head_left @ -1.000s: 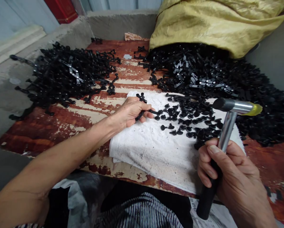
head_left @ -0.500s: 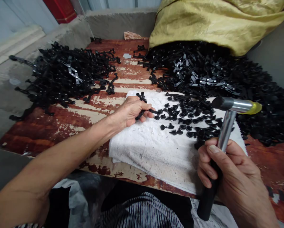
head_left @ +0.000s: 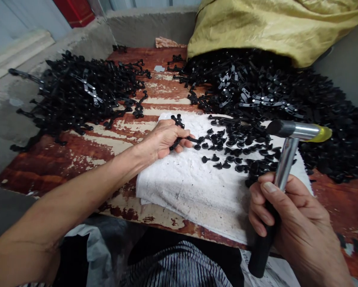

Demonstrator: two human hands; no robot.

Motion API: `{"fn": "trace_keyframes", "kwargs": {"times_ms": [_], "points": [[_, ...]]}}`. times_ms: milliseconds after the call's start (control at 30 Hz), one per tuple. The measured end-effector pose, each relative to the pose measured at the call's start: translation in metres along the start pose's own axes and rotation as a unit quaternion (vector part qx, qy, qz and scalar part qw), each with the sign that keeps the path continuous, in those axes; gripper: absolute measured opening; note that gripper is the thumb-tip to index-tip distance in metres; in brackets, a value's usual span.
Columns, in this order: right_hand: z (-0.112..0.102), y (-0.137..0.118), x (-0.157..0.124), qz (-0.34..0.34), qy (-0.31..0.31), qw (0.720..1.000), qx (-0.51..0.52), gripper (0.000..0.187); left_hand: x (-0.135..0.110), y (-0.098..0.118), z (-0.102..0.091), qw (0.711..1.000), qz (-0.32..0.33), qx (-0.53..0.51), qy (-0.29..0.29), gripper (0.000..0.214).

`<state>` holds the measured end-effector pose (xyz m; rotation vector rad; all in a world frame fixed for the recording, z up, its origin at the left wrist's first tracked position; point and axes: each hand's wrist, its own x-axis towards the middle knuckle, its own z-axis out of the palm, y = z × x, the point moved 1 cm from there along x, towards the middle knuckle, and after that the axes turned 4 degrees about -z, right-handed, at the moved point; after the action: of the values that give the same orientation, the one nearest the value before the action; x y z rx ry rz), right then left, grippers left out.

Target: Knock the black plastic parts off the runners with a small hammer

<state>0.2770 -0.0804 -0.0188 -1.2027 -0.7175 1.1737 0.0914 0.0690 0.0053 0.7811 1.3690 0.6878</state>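
Note:
My left hand (head_left: 173,137) pinches a black jointed plastic linkage (head_left: 178,120) over the white cloth (head_left: 179,191); its knobbed ends stick out above and below the fingers. In my right hand (head_left: 289,215) a mallet (head_left: 283,165) stands nearly upright, gripped by its black handle. The mallet has a metal neck, one black face and one yellow face. Between the two hands, many small black mushroom-shaped caps (head_left: 237,151) lie scattered on the cloth. The left fingertips are close to the nearest caps, and I cannot tell whether they touch.
A heap of black linkages (head_left: 89,95) lies at the left of the worn red-brown board (head_left: 155,91). A larger heap of black parts (head_left: 262,87) spills from a yellow sack (head_left: 256,28) at the back right. A low concrete wall (head_left: 149,28) borders the board behind.
The whole view has shifted very slightly. Both hands keep their places and their grips, with the linkage and the mallet held as before.

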Motion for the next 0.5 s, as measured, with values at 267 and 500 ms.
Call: {"fn": "trace_keyframes", "kwargs": {"times_ms": [267,500], "points": [[0.0002,0.0013,0.0006,-0.006,-0.008,1.000,-0.002,0.016,0.0014,-0.0008,-0.0007,1.000,0.009,-0.011,-0.010,0.034],[-0.0010,0.0008,-0.0005,-0.008,-0.007,1.000,-0.008,0.015,0.0016,-0.0014,-0.0006,1.000,0.010,-0.004,-0.011,0.035]]}}
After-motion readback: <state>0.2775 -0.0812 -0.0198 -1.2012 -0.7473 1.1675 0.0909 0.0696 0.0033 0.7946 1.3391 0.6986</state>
